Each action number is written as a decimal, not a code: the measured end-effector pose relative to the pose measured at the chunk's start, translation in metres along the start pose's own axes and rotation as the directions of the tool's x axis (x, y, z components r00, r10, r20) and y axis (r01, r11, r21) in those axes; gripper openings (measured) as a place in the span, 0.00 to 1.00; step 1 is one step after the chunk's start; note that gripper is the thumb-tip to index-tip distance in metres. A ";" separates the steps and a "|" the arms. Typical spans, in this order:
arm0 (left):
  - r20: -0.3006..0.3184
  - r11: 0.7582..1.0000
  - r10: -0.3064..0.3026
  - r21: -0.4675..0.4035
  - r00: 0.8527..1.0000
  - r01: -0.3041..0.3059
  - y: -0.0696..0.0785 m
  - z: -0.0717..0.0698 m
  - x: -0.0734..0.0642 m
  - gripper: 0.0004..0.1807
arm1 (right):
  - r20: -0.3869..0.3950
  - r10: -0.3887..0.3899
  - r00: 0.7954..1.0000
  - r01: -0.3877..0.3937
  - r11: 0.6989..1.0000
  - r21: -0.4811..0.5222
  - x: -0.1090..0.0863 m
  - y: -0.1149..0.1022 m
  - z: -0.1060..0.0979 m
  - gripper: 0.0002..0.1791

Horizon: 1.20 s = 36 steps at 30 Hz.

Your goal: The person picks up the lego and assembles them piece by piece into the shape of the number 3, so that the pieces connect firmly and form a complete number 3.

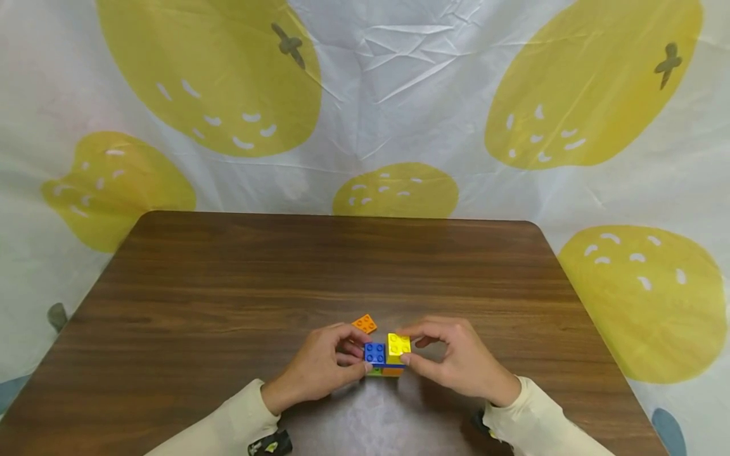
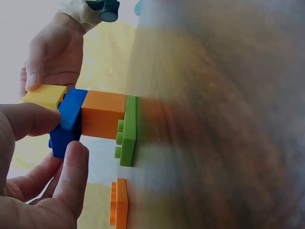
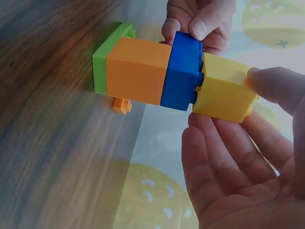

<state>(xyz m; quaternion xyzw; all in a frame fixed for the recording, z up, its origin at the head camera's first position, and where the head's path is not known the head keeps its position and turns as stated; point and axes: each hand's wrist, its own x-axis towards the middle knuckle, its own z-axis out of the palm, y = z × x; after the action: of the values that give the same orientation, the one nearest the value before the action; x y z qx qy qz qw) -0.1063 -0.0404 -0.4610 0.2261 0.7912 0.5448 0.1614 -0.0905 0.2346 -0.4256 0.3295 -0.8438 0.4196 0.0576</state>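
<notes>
A stack of toy building bricks stands on the table: a flat green plate at the bottom, an orange brick on it, and a blue brick on top, reaching out past the orange one. My left hand pinches the blue brick between thumb and fingers. On the right end of the blue brick sits a yellow brick, slightly tilted, with some blue studs showing at the seam. My right hand holds this yellow brick between thumb and fingertips. Whether it is fully pressed on, I cannot tell.
Just behind the left fingers, a flat orange plate with studs up lies loose on the brown wooden table. A white cloth with yellow fruit prints hangs beyond the table's far edge.
</notes>
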 end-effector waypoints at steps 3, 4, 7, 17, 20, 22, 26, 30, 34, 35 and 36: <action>-0.002 1.000 -0.001 -0.002 1.000 0.001 0.000 0.000 0.000 0.18 | 0.002 -0.010 1.000 0.010 1.000 -0.004 0.000 0.001 0.000 0.16; -0.003 1.000 -0.001 -0.001 1.000 0.001 0.000 0.000 0.000 0.18 | 0.004 -0.004 1.000 0.004 1.000 0.000 0.000 0.001 0.000 0.16; -0.004 1.000 -0.002 -0.003 1.000 0.002 0.000 0.000 -0.001 0.18 | 0.009 -0.004 1.000 0.004 1.000 0.005 0.001 0.001 0.000 0.16; -0.007 1.000 0.016 -0.020 1.000 -0.016 0.001 -0.004 -0.003 0.19 | 0.019 0.014 1.000 -0.015 0.998 0.067 0.002 0.002 0.001 0.18; -0.009 0.999 0.021 -0.029 1.000 -0.022 0.001 -0.004 -0.003 0.19 | 0.020 0.004 1.000 -0.006 0.997 0.076 0.004 0.002 0.002 0.19; -0.011 0.999 0.023 -0.037 1.000 -0.023 0.000 -0.005 -0.003 0.19 | 0.020 -0.012 1.000 0.011 0.997 0.072 0.004 0.002 0.002 0.18; -0.017 0.998 0.018 -0.056 1.000 -0.019 -0.002 -0.006 -0.003 0.19 | 0.019 -0.024 1.000 0.023 0.998 0.066 0.004 0.003 0.002 0.18; -0.026 0.998 0.005 -0.056 1.000 -0.006 -0.003 -0.006 -0.003 0.19 | 0.022 0.003 1.000 -0.004 0.997 0.072 0.002 0.004 0.002 0.19; -0.035 0.999 -0.001 -0.052 0.999 -0.001 -0.004 -0.005 -0.005 0.21 | 0.026 -0.008 1.000 0.007 0.998 0.061 0.000 0.005 0.001 0.18; -0.040 0.999 0.000 -0.051 0.999 -0.002 -0.004 -0.004 -0.005 0.21 | 0.025 -0.020 0.999 0.018 0.998 0.053 0.000 0.005 0.000 0.18; -0.046 0.999 0.000 -0.048 0.999 -0.002 -0.004 -0.004 -0.005 0.20 | 0.025 -0.025 0.999 0.024 0.999 0.045 0.000 0.005 0.000 0.18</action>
<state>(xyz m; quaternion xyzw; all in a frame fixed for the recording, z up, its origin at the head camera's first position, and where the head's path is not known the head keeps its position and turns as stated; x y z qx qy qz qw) -0.1046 -0.0473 -0.4630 0.2099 0.7813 0.5688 0.1480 -0.0938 0.2368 -0.4289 0.3464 -0.8308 0.4334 0.0444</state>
